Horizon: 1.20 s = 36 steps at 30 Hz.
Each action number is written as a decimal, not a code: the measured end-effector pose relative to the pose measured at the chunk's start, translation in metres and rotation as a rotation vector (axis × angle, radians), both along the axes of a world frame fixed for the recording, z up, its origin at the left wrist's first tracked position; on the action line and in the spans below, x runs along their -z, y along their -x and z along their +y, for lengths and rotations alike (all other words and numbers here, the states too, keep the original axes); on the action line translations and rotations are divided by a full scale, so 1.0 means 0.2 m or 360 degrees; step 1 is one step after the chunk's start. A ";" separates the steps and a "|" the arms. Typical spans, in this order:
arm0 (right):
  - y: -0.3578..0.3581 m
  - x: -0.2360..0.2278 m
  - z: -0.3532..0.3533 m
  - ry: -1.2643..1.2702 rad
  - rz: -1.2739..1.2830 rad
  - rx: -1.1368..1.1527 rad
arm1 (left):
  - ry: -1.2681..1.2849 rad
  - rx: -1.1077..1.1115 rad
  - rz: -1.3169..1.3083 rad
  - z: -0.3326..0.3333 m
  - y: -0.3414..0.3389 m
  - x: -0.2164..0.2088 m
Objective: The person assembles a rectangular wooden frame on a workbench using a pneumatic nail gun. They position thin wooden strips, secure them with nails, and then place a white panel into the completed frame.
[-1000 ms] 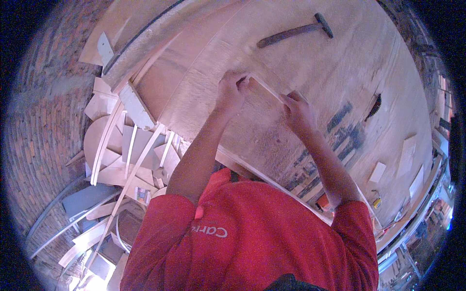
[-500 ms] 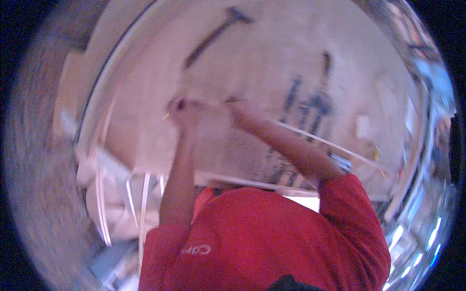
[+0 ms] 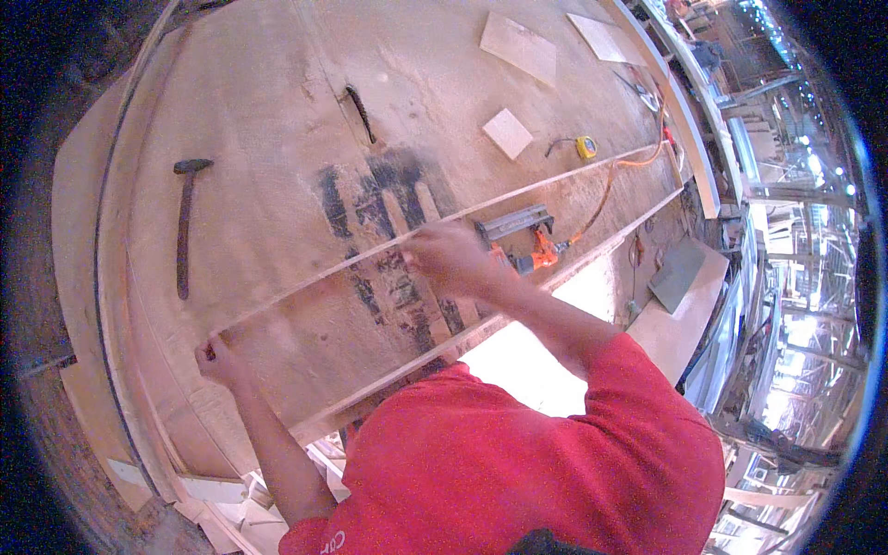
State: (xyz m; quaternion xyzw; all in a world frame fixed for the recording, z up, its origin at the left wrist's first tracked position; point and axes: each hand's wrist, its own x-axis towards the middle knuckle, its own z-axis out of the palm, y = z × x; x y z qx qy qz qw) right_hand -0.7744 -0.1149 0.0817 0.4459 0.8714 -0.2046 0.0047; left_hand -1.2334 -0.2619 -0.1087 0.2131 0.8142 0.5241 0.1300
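A long thin wooden strip [image 3: 314,279] runs slantwise over the worktable [image 3: 268,111]. At its left end my left hand [image 3: 220,359] is closed around it, the fingers curled. My right hand [image 3: 449,259] is closed over the strip farther along, near its middle; the fingertips are partly hidden. Just right of that hand lies an orange and grey nail gun [image 3: 527,242] with an orange hose. A second strip [image 3: 370,393] runs along the table's near side. Dark smears [image 3: 375,199] mark the tabletop beyond my right hand.
A hammer [image 3: 185,231] lies at the left. Farther back are a dark curved piece [image 3: 359,114], a square wood piece [image 3: 508,134], a yellow tape measure [image 3: 585,146] and a larger board piece [image 3: 518,48]. A raised edge [image 3: 680,111] borders the table's right side.
My hands were close together and blurred; now they are wider apart, the left one at the strip's left end. The view has turned, bringing the nail gun and tape measure into clear sight.
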 end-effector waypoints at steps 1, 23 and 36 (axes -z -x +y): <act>-0.19 -0.08 -0.03 -0.0122 0.0113 0.0135 | -0.0004 0.0001 -0.0006 -0.04 0.03 0.05; -1.28 0.32 -0.05 0.0074 -0.0361 -0.0260 | -0.0103 -0.0085 0.0021 0.06 0.07 0.18; -0.69 -0.96 0.46 0.0290 -0.0755 0.0184 | 0.0542 -0.0373 0.0061 0.09 -0.16 -0.16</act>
